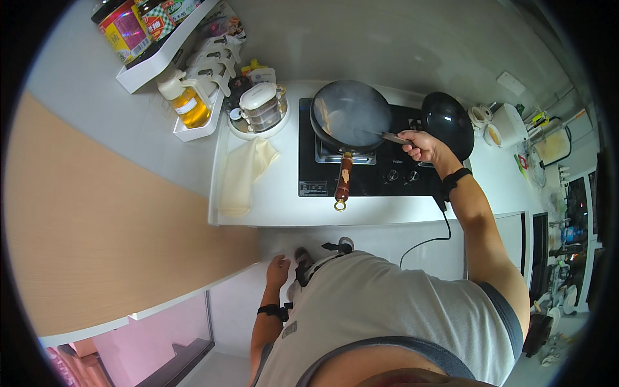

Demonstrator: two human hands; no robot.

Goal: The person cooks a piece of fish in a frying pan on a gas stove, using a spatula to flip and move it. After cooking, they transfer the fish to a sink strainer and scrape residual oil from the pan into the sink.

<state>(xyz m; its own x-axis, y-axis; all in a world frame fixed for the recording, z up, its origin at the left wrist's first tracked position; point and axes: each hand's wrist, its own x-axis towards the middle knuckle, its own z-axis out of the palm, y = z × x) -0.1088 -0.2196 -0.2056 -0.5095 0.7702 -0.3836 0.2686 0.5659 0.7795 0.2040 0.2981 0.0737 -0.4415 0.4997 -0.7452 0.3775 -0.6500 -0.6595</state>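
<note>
My right hand [420, 145] grips the dark handle of a cooking utensil [395, 138]. The utensil's far end reaches into a dark wok [346, 118], where haze hides its shape. A light brown piece of food [325, 116] lies against the wok's left inner wall. The wok sits on the left burner of a black Haier gas hob [321, 169], its brown wooden handle [344, 176] pointing towards me. Down by my side hangs my left hand [278, 271], away from the counter. Its fingers look loosely curled, and nothing shows in it.
A black domed lid or pan [447, 126] rests at the hob's right. Left of the hob are a folded cream cloth [244, 176] and a round tray [246, 133] with seasoning containers. An oil bottle [191, 109] stands in a wall rack. A black cable [435, 239] hangs before the counter.
</note>
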